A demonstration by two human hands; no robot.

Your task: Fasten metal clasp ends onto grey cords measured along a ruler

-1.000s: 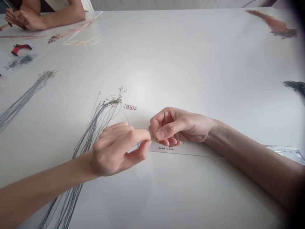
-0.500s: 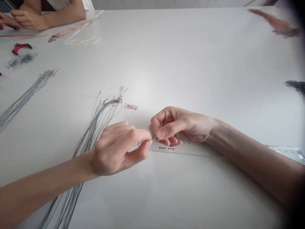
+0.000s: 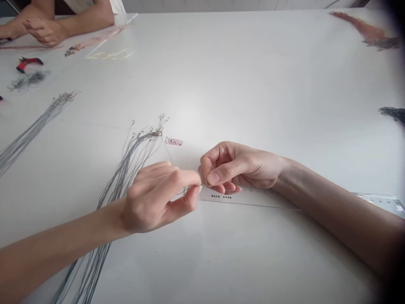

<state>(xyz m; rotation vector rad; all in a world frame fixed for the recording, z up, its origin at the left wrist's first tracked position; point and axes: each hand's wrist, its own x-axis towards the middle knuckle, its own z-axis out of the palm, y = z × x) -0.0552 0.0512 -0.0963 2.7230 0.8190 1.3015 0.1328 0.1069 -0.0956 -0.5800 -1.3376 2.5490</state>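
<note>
I have two hands in view on the desk (image 3: 253, 84). My left hand (image 3: 155, 198) is pinching one thin line (image 3: 190, 190) between thumb and fingertips. My right hand (image 3: 240, 166) is just beside it, its grip pressed together, thumb against curled forefinger, right at the end of that line. I can't tell whether the right grip has hold of it.

The line's long axis runs almost level, left to right, rising slightly toward the right grip. One bundle of grey lines (image 3: 126, 173) lies under and beyond the left grip, its small hooks (image 3: 155, 133) pointing away from me and its tail running toward me, past the left wrist. There are too many hooks to count exactly. One small red-and-white label (image 3: 174, 142) lies just past the gap between the grips. One clear ruler (image 3: 253, 196) lies under the right grip.

Well left of the grips lie a second grey bundle (image 3: 31, 131) and one pair of red-handled pliers (image 3: 28, 63). Beyond them, another person's two hands (image 3: 44, 31) rest on the desk.
</note>
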